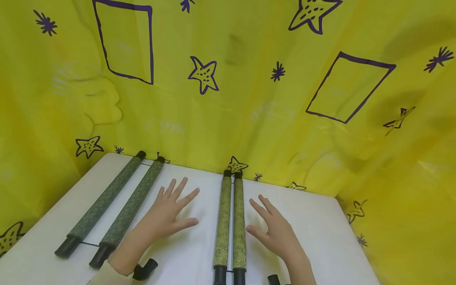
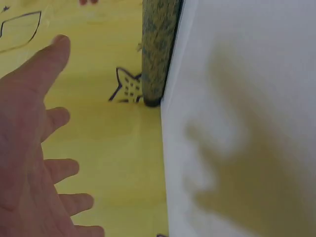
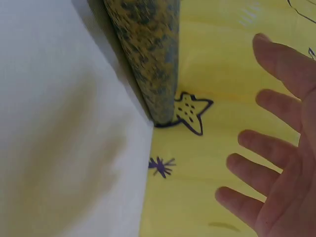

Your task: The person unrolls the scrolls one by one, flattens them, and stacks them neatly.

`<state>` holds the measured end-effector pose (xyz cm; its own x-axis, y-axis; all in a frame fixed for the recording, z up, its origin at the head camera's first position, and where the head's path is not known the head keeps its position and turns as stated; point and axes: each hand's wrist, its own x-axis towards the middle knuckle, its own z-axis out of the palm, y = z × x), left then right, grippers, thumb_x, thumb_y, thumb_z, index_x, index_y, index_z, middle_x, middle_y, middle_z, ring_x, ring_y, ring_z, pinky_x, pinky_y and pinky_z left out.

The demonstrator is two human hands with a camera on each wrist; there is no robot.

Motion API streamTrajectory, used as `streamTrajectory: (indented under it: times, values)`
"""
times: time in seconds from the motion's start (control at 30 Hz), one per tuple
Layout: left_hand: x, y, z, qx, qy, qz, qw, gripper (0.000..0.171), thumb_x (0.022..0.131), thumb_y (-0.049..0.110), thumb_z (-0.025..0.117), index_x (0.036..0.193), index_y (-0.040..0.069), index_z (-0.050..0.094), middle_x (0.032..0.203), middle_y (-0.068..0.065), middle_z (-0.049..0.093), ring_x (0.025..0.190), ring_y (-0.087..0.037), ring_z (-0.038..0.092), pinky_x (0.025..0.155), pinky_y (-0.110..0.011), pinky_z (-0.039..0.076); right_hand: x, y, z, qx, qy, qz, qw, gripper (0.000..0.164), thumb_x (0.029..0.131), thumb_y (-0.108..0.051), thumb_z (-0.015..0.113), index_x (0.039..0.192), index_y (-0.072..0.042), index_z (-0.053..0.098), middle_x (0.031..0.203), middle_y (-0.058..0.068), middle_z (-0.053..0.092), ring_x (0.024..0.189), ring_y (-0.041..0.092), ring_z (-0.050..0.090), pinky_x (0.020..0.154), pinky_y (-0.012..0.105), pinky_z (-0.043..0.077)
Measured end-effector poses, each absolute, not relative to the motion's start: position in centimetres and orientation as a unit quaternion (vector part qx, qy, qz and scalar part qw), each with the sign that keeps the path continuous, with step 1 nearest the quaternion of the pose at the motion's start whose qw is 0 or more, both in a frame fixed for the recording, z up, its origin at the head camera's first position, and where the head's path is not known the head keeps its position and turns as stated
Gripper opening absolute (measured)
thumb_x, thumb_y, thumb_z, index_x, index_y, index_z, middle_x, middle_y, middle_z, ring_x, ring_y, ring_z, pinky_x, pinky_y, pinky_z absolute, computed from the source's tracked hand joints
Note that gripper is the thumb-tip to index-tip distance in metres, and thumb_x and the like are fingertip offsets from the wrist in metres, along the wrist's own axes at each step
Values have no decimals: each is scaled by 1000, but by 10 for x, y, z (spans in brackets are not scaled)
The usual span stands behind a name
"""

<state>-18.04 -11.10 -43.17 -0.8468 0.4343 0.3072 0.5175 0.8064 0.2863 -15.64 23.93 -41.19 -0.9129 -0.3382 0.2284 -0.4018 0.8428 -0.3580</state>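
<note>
My left hand (image 1: 167,215) hovers above the white table with its fingers spread, between two pairs of long rods. To its left lie a dark green patterned rod (image 1: 107,194) and a matching one (image 1: 133,200), both black at the ends. A close-set pair of yellow-green patterned rods, the left rod (image 1: 223,221) and the right rod (image 1: 239,221), lies between my hands. My right hand (image 1: 278,233) is held just right of that pair, fingers apart. Both wrist views show empty palms, the left hand (image 2: 24,148) and the right hand (image 3: 291,163).
A yellow curtain (image 1: 242,130) with drawn stars and frames hangs behind and beside the white table (image 1: 313,221). Near the front lie a curved black piece (image 1: 146,270) by my left wrist and another black piece (image 1: 273,279) by my right. Thin dark bars link the rods within each pair.
</note>
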Motion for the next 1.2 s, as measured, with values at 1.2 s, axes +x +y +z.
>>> streamTrajectory:
  times: [1.2]
  values:
    - [-158,-47,-450,-448,-888,-103,-23,53,98,62,44,145,38,50,161,3,33,148,-35,30,112,-63,29,-145,227,-441,308,-943,127,-16,52,91,-58,61,133,-26,65,155,9,43,131,34,53,99,55,48]
